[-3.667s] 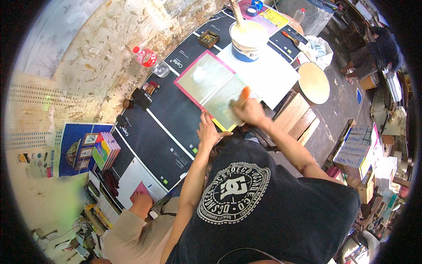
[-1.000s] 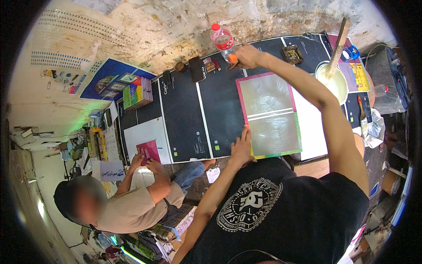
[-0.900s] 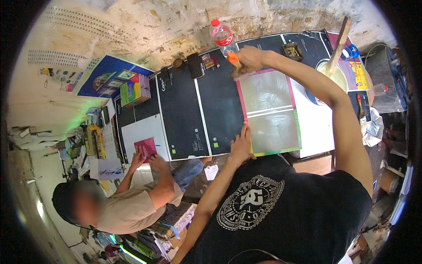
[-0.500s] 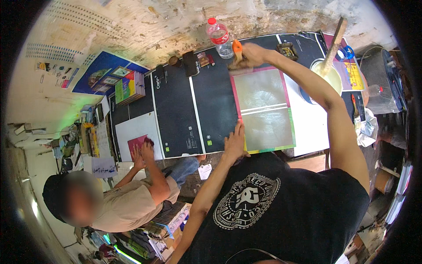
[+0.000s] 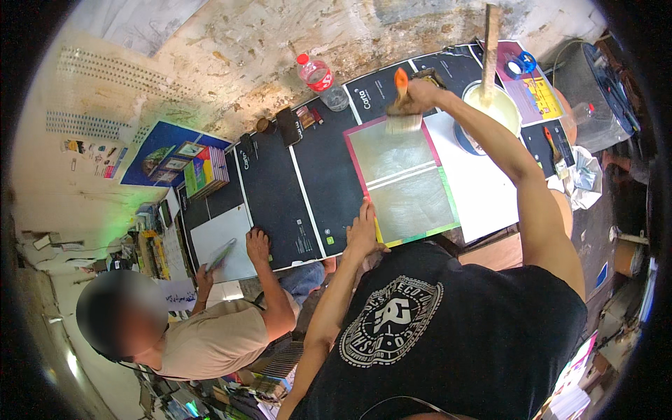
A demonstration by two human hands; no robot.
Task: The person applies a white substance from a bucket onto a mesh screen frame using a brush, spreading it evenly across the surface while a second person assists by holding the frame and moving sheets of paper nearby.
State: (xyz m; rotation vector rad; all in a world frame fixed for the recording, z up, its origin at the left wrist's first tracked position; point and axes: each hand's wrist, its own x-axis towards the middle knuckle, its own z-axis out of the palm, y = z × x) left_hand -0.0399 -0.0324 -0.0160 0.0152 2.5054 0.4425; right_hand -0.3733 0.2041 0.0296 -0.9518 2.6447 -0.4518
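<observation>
My right hand (image 5: 421, 96) is closed round a wide flat paintbrush (image 5: 404, 124) with an orange handle tip. The bristles touch the far end of a sheet with pink, green and yellow edges, on which lie two grey boards (image 5: 409, 204) split by white lines. Streaky wet-looking marks cover the boards. At the sheet's near left edge my left hand (image 5: 361, 231) rests with fingers stretched, pressing the border. A bucket of cream-coloured paste (image 5: 505, 112) with a wooden stick (image 5: 489, 52) in it stands beside my right forearm.
White paper (image 5: 483, 203) lies under the sheet's right side on the black table cover (image 5: 280, 189). A plastic bottle (image 5: 322, 80), a phone (image 5: 288, 127) and a stack of books (image 5: 208, 171) stand along the wall. At left a co-worker's hands (image 5: 257, 245) handle a thin booklet (image 5: 222, 255).
My right hand has brought the brush from beyond the sheet's far left corner onto its far end. My left hand stays at the edge. The co-worker has lifted the booklet off the white board.
</observation>
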